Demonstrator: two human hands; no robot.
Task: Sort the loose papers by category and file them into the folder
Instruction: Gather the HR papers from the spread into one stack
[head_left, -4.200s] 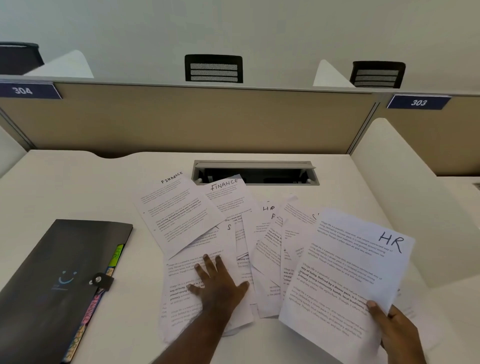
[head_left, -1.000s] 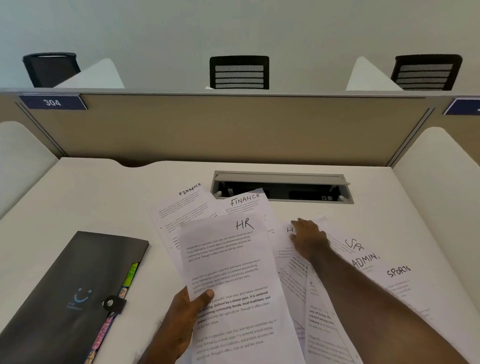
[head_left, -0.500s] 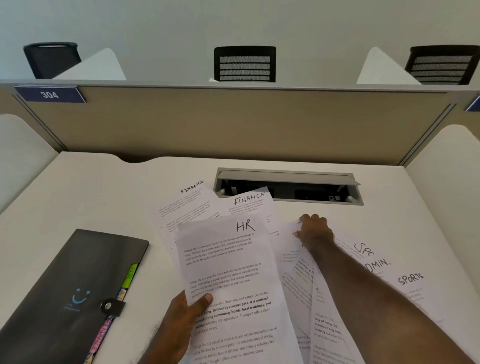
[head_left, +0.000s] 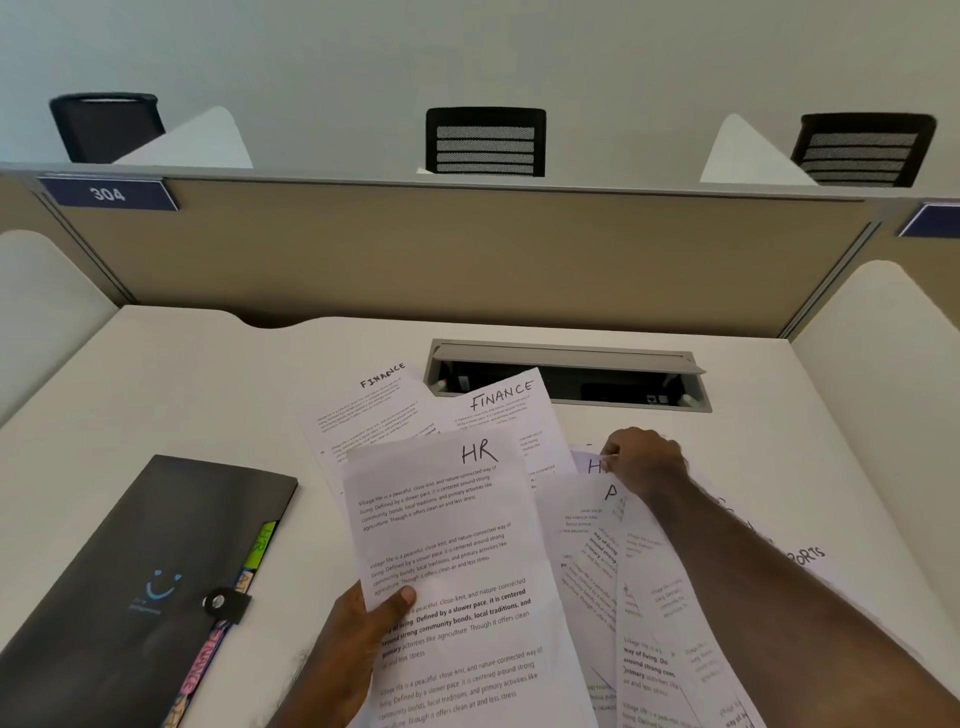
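My left hand (head_left: 358, 639) grips a printed sheet headed HR (head_left: 457, 551) by its lower left edge, held above the desk. My right hand (head_left: 641, 460) reaches over the spread of loose papers (head_left: 597, 561) and pinches the top corner of another sheet whose heading begins with H. Two sheets headed FINANCE (head_left: 374, 405) (head_left: 504, 410) lie behind the HR sheet. A sheet headed SPORTS (head_left: 810, 558) shows past my right forearm. The black folder (head_left: 124, 577) lies shut on the left, coloured index tabs sticking out of its right edge.
A cable tray with a raised flap (head_left: 566, 371) is set into the white desk (head_left: 208, 384) behind the papers. A beige partition (head_left: 467, 249) closes the back, white side dividers (head_left: 872, 374) flank the desk. Black chairs stand beyond.
The HR sheet passed from my right hand to my left. My right hand reached across the pile and its fingers closed on the corner of a sheet there, lifting it slightly.
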